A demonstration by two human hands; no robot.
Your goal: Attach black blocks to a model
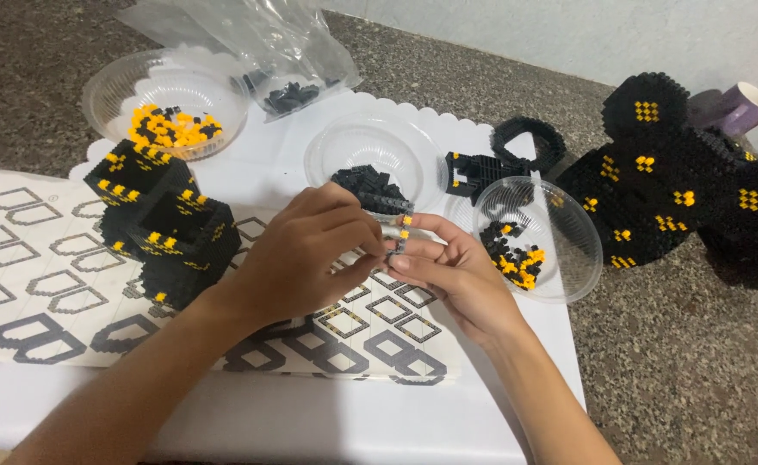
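Note:
My left hand (306, 254) and my right hand (456, 271) meet over the printed instruction sheet (43, 284). Together they pinch a small strip of black and yellow mini bricks (401, 232), held upright between the fingertips. Just behind the hands stands a clear plastic bowl of black bricks (375, 168). To the right, a tilted clear bowl (534, 241) holds black and yellow bricks. A hollow black and yellow brick assembly (159, 215) sits to the left of my left hand.
A clear bowl of yellow and black bricks (168, 108) is at the back left, beside a plastic bag of black bricks (288, 69). A black ring piece (504, 155) and a large black and yellow built model (680, 181) stand at the right, next to a purple cup (745, 108).

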